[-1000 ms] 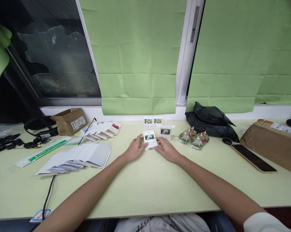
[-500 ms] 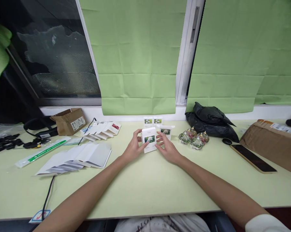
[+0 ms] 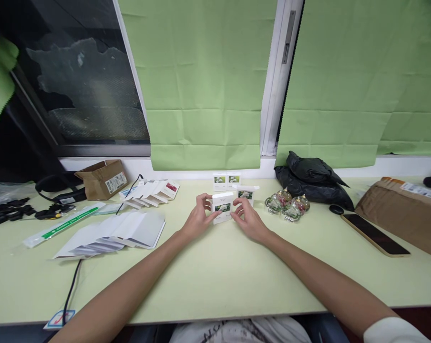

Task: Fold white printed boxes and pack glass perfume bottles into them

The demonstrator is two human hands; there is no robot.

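Observation:
A small white carton (image 3: 222,215) with a picture of white flowers and green leaves stands upright on the table between my hands. My left hand (image 3: 200,215) grips its left side, the thumb across the front edge. Against the right side rest the fingers of my right hand (image 3: 249,220), bent around that edge. Just behind my right hand is a similar carton (image 3: 246,194) with its top flap up. Further back, two more such cartons (image 3: 220,181) stand side by side by the wall.
Flat white folded cartons (image 3: 129,228) lie in a fanned stack to the left, with others behind. Clear-wrapped round ornaments (image 3: 289,205) sit right of my hands. Beyond are black plastic bags (image 3: 312,183), a mouse (image 3: 336,209), a phone (image 3: 375,234) and a brown parcel (image 3: 401,214).
The carton in my hands has come from leaning back to more upright and slightly lower, so more of its top shows. Both hands stay at its sides.

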